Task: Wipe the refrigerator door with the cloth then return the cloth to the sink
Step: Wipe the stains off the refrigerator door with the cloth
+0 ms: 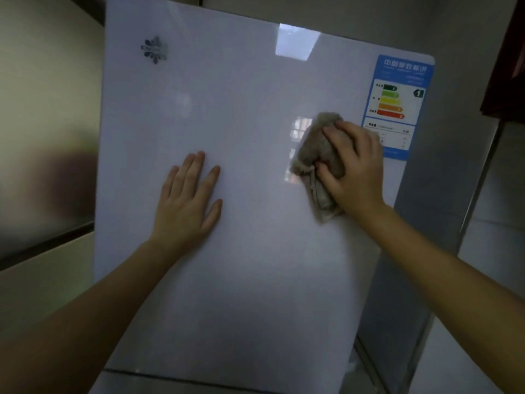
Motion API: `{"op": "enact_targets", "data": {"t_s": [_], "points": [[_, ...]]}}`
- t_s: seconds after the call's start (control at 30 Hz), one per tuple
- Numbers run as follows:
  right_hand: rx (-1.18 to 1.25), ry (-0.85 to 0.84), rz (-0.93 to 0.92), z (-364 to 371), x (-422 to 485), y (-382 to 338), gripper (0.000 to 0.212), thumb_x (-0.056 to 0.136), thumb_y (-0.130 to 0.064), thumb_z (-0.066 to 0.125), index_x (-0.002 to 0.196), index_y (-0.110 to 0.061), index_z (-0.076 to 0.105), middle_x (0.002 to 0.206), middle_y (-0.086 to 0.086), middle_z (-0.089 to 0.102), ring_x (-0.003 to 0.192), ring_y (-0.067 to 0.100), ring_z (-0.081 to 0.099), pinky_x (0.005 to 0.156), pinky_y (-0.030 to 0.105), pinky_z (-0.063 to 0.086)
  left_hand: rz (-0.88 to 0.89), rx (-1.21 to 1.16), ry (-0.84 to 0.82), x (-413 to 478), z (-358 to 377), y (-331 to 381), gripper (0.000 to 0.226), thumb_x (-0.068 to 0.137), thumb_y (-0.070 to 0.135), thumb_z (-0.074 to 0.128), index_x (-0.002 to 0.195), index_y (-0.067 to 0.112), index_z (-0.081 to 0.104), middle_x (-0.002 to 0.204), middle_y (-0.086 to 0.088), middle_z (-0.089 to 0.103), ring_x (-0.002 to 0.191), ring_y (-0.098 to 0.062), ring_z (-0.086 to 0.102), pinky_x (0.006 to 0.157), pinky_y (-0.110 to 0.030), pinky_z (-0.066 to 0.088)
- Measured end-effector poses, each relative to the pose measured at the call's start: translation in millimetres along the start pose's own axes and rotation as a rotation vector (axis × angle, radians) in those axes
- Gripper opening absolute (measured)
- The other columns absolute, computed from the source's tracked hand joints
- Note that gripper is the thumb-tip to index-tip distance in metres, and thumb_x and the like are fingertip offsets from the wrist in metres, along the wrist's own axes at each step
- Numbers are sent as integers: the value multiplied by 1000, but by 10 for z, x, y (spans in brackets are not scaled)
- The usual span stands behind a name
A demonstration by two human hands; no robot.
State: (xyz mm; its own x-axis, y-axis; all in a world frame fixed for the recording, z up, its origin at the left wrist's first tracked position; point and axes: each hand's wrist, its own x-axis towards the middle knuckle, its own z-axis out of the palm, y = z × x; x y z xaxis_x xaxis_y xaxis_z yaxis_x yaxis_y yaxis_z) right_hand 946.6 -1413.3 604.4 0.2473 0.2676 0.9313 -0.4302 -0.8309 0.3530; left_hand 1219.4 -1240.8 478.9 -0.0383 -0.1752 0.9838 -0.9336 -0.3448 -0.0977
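Here we are, right up against the refrigerator door [241, 223], a glossy white panel filling most of the view and tilted by the wide lens. The right hand [355, 172] is clamped on the cloth [315, 155], a crumpled grey-brown rag, and presses it flat to the door in the upper right part of the panel. Fingers curl over the top of the bundle, thumb tucked against its lower edge; a loose tail of fabric hangs down below the palm.

The left hand [187, 200] holds nothing: it lies spread, palm flat on the door, fingers pointing up, well left of the cloth, around the middle of the panel.

Just right of the cloth hand, an energy label [397, 100] sticks to the door's upper right corner. Blue frame, Chinese characters in white across its header, too blurred to read with certainty. Below that, five coloured arrow bars running green down to red, numbered 1 to 5 as far as I can tell, and a black arrow marked "1" at the right. The small print underneath is unreadable, and the hand covers the label's lower left edge.

Top left of the door, a silvery flower-shaped logo [154, 49] with tiny lettering across it, not legible.

A bright rectangular reflection [297, 41] sits near the top edge. At the bottom, a dark seam [199, 379] divides this door from the panel below.
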Motion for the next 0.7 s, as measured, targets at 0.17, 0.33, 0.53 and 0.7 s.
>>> {"op": "enact_targets", "data": {"t_s": [0.17, 0.33, 0.53, 0.7], "points": [[69, -225, -479, 221, -849, -390, 41, 98, -35, 62, 133, -13, 63, 135, 20, 63, 116, 40, 62, 95, 46, 49, 54, 35, -18, 2, -30, -81, 60, 101, 42, 42, 154, 13, 38, 164, -20, 27, 153, -34, 25, 124, -49, 23], [84, -327, -706, 207, -1020, -511, 35, 102, -35, 58, 130, -16, 69, 134, 13, 66, 116, 33, 65, 91, 40, 50, 84, 38, -34, 17, -49, -119, 60, 102, 42, 42, 155, 14, 37, 164, -20, 28, 153, -34, 27, 123, -49, 25], [-27, -121, -149, 109, -121, -232, 58, 88, -34, 76, 139, -12, 59, 141, 17, 56, 122, 38, 53, 99, 47, 43, 74, 33, -20, 13, -41, -101, 59, 101, 40, 43, 154, 13, 39, 163, -20, 29, 152, -35, 28, 123, -50, 26], [-42, -134, -161, 206, -281, -427, 59, 85, -31, 78, 138, -10, 61, 141, 18, 56, 121, 40, 54, 99, 46, 43, 94, 41, -58, 23, -92, -135, 58, 102, 41, 41, 153, 13, 40, 163, -20, 29, 152, -34, 29, 123, -48, 25]]}}
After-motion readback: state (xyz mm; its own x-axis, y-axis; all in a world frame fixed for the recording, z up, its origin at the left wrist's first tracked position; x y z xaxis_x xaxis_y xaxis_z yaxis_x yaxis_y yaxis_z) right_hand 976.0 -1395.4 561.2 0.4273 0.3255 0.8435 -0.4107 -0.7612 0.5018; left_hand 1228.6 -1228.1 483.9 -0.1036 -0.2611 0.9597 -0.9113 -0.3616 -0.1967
